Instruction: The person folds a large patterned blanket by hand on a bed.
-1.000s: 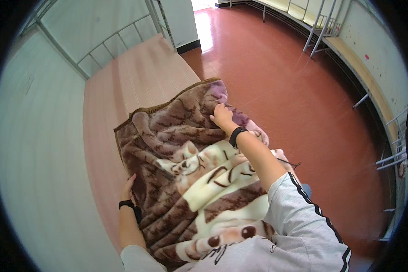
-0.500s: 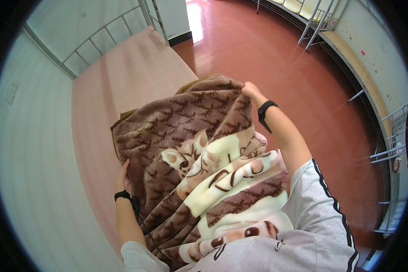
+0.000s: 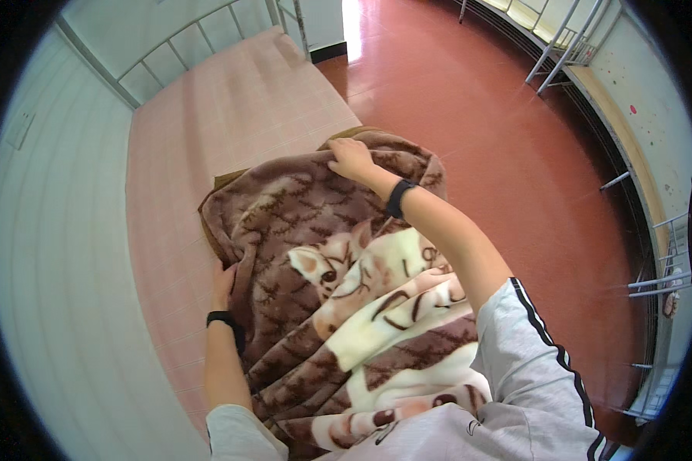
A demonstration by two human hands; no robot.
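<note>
A thick plush blanket [image 3: 277,223], brown with a cream animal print, lies bunched over the near part of the bed and against my front. My right hand [image 3: 351,159] rests on its far edge, fingers stretched leftward over the cloth. At the left edge my left hand [image 3: 224,286] grips a fold; part of its fingers is hidden by the cloth. A brown backing shows beyond the blanket's far and left edges. Each wrist wears a dark band.
The bed's pink checked sheet [image 3: 207,115] stretches ahead to a metal headboard [image 3: 184,46]. A pale wall [image 3: 61,253] runs along the left. To the right is a red floor [image 3: 515,177], with metal bunk frames and a wooden bed board [image 3: 630,131] along the far right side.
My right hand has let go of the far right corner and moved left along the far edge. The corner has dropped. My left hand has drawn the left edge into a fold.
</note>
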